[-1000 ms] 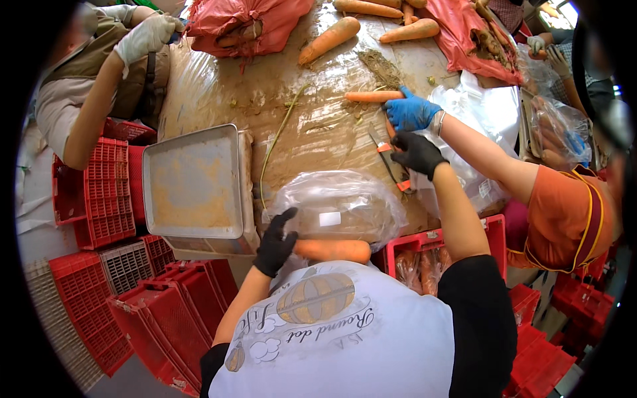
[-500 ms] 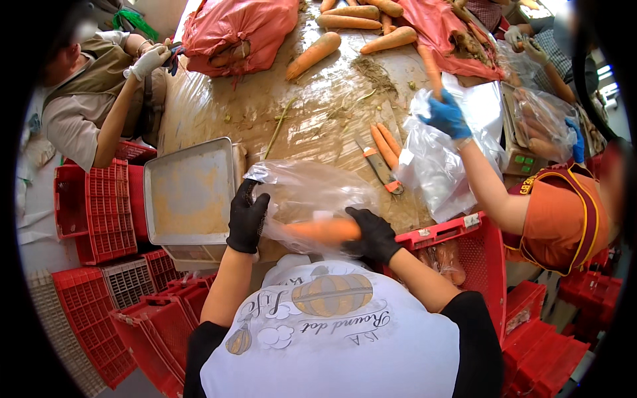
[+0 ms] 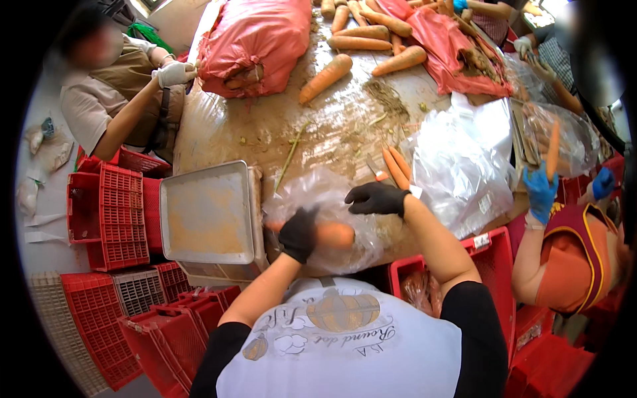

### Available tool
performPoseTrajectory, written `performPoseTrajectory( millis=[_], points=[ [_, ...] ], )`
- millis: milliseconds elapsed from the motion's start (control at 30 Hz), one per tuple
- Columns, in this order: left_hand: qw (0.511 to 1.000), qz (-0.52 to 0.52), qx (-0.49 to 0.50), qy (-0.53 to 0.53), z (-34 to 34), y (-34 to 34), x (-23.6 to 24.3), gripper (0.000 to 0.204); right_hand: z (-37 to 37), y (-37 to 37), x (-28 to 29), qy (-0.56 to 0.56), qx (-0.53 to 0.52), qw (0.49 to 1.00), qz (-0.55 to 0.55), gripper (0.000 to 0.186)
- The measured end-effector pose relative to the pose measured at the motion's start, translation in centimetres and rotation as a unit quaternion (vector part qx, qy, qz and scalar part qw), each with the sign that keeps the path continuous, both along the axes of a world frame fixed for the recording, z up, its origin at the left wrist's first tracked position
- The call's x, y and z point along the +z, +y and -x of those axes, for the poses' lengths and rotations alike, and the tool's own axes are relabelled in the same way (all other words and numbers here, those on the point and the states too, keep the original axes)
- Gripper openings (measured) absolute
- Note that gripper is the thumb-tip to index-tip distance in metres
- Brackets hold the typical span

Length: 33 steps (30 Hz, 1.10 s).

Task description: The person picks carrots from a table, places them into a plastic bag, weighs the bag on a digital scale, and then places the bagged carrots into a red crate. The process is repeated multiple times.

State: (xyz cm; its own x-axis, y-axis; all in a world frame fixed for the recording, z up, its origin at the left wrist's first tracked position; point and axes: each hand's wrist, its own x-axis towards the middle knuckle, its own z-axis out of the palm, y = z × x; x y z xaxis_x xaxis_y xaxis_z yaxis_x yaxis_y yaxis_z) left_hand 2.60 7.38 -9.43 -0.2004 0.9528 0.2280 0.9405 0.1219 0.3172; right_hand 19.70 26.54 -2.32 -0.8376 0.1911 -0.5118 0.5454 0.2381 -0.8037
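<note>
A clear plastic bag point(image 3: 363, 249) lies at the near edge of the table with a large orange carrot point(image 3: 336, 235) inside it. My left hand point(image 3: 298, 235), in a black glove, rests over the bag and the carrot; motion smears its fingers. My right hand point(image 3: 377, 199), also black-gloved, hovers above the table with its fingers reaching left and nothing in them. Just beyond it lies a knife point(image 3: 379, 175), its handle mostly hidden by that hand. Two slim carrots point(image 3: 398, 167) lie beside the knife.
A metal tray point(image 3: 207, 212) stands at left on a scale-like box. Clear plastic bags point(image 3: 461, 166) are piled at right. Pink sacks point(image 3: 255, 46) and loose carrots point(image 3: 361, 41) lie at the far side. Red crates point(image 3: 123, 212) flank me. Co-workers stand left and right; one holds a carrot point(image 3: 553, 149).
My left hand has moved from the bag's open edge onto the carrot. My right hand has let go and moved up towards the knife. The right-hand co-worker has drawn a carrot back from the table.
</note>
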Motion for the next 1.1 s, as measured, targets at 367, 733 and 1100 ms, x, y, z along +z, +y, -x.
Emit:
performPoseTrajectory(
  millis=[367,733,1100],
  points=[
    [0.997,0.059,0.026,-0.044,1.0,3.7,0.2,0.021,17.9,15.1,-3.9,0.134,-0.163,0.871,-0.444,0.030],
    [0.998,0.025,0.022,-0.046,0.9,3.3,0.6,0.023,20.8,19.8,-6.6,0.200,-0.095,0.766,-0.604,0.018],
    [0.998,0.035,0.042,-0.033,1.0,3.2,-0.2,0.013,-1.9,21.1,-0.2,0.478,-0.567,0.661,0.114,0.030]
  ],
)
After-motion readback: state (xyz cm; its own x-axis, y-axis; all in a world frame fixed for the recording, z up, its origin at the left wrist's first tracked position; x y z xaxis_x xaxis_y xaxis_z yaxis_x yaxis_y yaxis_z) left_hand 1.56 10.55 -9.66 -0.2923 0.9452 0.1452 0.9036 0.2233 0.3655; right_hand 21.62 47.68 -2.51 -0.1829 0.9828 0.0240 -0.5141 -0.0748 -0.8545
